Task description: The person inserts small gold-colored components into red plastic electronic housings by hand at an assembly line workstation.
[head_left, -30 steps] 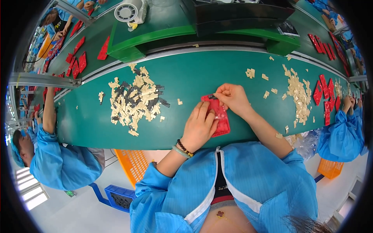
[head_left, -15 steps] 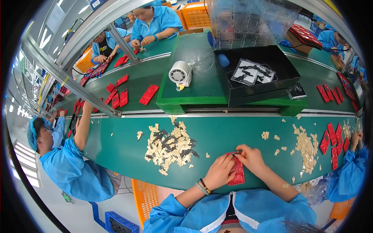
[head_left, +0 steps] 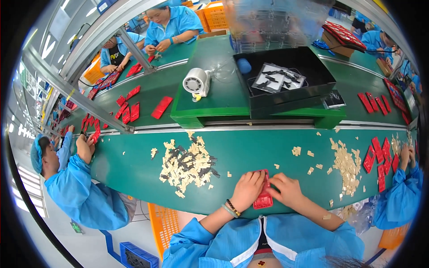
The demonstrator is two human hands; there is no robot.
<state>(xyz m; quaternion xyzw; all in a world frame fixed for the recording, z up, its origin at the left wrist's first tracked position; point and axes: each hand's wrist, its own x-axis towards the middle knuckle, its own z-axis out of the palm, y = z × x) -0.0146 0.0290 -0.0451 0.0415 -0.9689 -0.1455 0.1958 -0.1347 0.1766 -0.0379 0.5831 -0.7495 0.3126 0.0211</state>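
Observation:
A flat, rectangular red plastic part lies at the near edge of the green worktable in front of me. My left hand lies over its left side, fingers closed along that edge, with a beaded and a pale bracelet at the wrist. On the opposite side is my right hand, its fingers bent and its thumb touching the part. Whatever those right fingertips pinch, if anything, is too small to make out. To the left of my hands lies a heap of small cream and black pieces.
Another pile of cream pieces lies to the right, beside several red parts. A black tray and a small white fan stand on a raised green platform. Co-workers sit left, right and across; a metal frame rises at left.
The dark piece seen at my fingertips no longer shows. My right hand has drawn down along the red part's right side. The left co-worker's hand has come back with a red part.

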